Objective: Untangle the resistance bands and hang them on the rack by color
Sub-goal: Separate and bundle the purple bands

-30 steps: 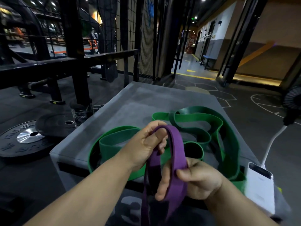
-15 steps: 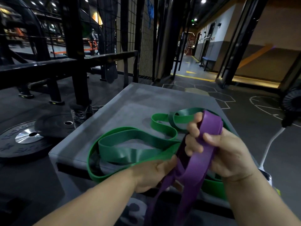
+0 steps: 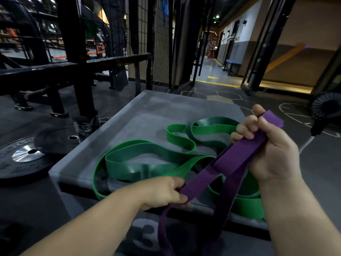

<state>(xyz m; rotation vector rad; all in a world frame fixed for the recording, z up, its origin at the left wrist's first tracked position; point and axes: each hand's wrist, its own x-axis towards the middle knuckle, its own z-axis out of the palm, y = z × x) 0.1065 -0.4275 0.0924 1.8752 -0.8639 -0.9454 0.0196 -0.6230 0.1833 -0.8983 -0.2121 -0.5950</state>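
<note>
Right hand [image 3: 271,148]: curled round the upper end of the purple band [image 3: 238,156], raised over the right side of the grey box [image 3: 140,115].
Left hand [image 3: 162,191]: pinching the same band lower down, near the box's front edge.
Purple band: pulled taut on a slant between both hands, long axis running low-left to high-right; slack loop hanging down past the box front.
Green bands [image 3: 147,159]: loose coils flat on the box top, beneath and behind the purple one; whether threaded through it, cannot tell.
Key relation: purple above green, so probably free to lift straight up and clear.
Black frame [image 3: 73,65]: well apart, beyond the box to the left; left hand nearer; possibly the hanging place, not certain.
</note>
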